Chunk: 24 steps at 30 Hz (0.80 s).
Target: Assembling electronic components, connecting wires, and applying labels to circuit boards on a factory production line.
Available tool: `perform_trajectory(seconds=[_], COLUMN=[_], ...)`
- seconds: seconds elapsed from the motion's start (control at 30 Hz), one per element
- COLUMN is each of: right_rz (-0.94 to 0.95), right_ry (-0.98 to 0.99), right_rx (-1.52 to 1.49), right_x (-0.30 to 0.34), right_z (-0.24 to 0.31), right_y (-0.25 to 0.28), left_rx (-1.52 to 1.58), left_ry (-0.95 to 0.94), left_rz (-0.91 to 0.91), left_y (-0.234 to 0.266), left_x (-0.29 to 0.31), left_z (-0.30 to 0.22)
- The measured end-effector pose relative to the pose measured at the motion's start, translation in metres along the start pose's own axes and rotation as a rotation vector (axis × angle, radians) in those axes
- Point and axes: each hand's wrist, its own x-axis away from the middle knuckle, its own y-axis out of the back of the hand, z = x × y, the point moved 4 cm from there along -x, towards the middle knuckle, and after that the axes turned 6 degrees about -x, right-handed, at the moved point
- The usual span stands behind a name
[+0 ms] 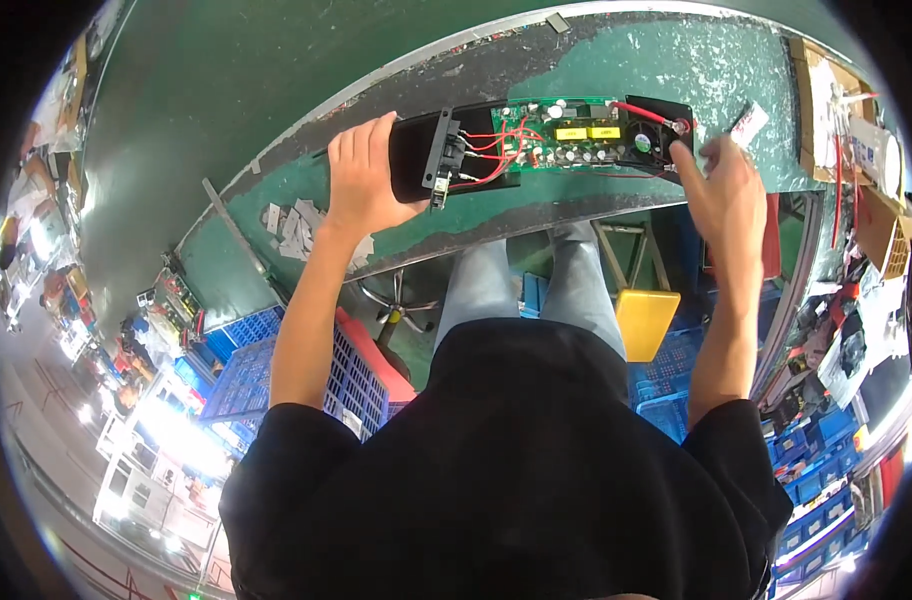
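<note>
An opened black device housing [408, 150] lies lengthwise on the bench, with a green circuit board [546, 150] inside. My left hand [361, 180] is closed around its left end, fingers over the far side and thumb along the near side. Thin red wires run from the board to a black end panel with sockets [444, 155], which is tilted up beside this hand. Two yellow transformers [588, 133] sit mid-board. At the right end are a small black fan [644, 143] and a thick red cable [644, 112]. My right hand [726, 190] is open there, its thumb at the housing's corner.
Pale scraps [298, 230] lie on the worn green bench [666, 65] near my left forearm. A white label-like piece [750, 123] is beyond my right hand. A cardboard box [808, 120] stands farther right. Below are a yellow stool [646, 322] and blue crates [246, 370].
</note>
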Motion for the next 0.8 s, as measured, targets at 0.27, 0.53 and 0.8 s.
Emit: perform_trajectory(seconds=[0.27,0.53,0.8], right_rz=[0.073,0.08,0.12], right_ry=[0.661,0.709,0.732], right_rx=[0.015,0.071,0.098], right_x=[0.014,0.009,0.008], right_z=[0.113,0.12,0.121], right_y=[-0.085,-0.092,-0.093], left_rx=[0.033,0.052,0.055], left_ry=[0.016,0.044,0.049], left_rz=[0.003,-0.002,-0.008], left_y=[-0.004,-0.002,-0.004], left_x=[-0.004,-0.001,0.001], left_z=[-0.002,0.003,0.004])
